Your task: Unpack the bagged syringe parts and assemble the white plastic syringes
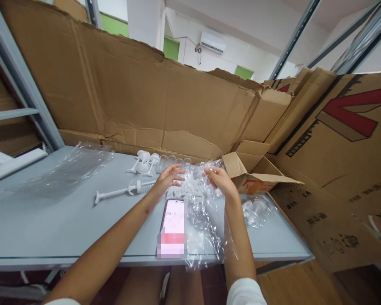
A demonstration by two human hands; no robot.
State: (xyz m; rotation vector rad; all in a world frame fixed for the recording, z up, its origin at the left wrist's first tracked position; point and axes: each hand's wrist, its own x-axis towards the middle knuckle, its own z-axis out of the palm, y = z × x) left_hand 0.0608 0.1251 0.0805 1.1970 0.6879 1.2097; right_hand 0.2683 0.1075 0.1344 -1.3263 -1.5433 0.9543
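Note:
My right hand pinches the upper edge of a clear plastic bag, which hangs down over the table's front edge. Small white plastic parts show through and around the crumpled film. Beside the bag's left side, my left hand has its fingers spread with nothing in them. A white pump with a spring-like ribbed section lies left of that hand. Behind are several white plunger-shaped pieces and a row of clear round cups. A lit phone lies between my forearms.
An open cardboard box stands at the back right, with a bag of white parts in front of it. Flat plastic film lies on the left of the grey table. Tall cardboard sheets wall the back and right.

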